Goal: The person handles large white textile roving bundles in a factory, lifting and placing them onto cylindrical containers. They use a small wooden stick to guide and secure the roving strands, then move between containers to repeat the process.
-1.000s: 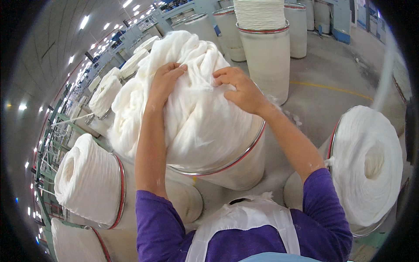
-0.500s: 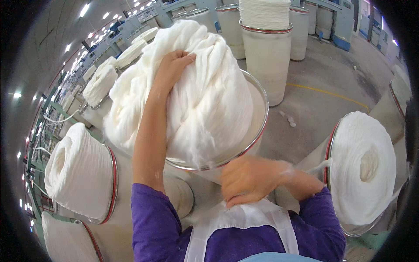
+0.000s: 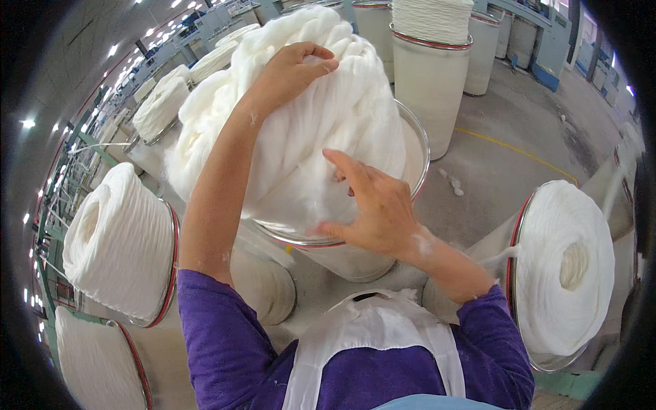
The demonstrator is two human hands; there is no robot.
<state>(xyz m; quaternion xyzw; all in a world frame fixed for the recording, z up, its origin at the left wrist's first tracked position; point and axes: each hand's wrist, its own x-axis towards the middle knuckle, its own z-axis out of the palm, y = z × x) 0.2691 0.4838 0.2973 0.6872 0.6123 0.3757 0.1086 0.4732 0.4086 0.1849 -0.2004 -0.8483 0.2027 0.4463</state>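
Observation:
A large loose heap of white cotton sliver (image 3: 328, 123) bulges over the rim of a tall cream can (image 3: 422, 147) in front of me. Over the heap's upper part is my left hand (image 3: 297, 72), its fingers bent and the thumb apart, with nothing visible between them. My right hand (image 3: 376, 205) is at the near side of the heap, above the rim, with thumb and forefinger spread wide. Whether its fingertips touch the fibre I cannot tell. A white apron (image 3: 369, 324) covers my front, and its pocket gapes at the top. Bits of lint cling to both forearms.
Cans with coiled sliver stand close by: one on the right (image 3: 567, 266), one on the left (image 3: 123, 246) and another at lower left (image 3: 102, 362). Behind the heap is a can stacked high with sliver (image 3: 430, 82). Lint lies on the grey floor (image 3: 499, 157).
My right hand has risen from the apron to the near side of the heap and opened. My left hand has shifted slightly up and right, its thumb now apart from the fingers.

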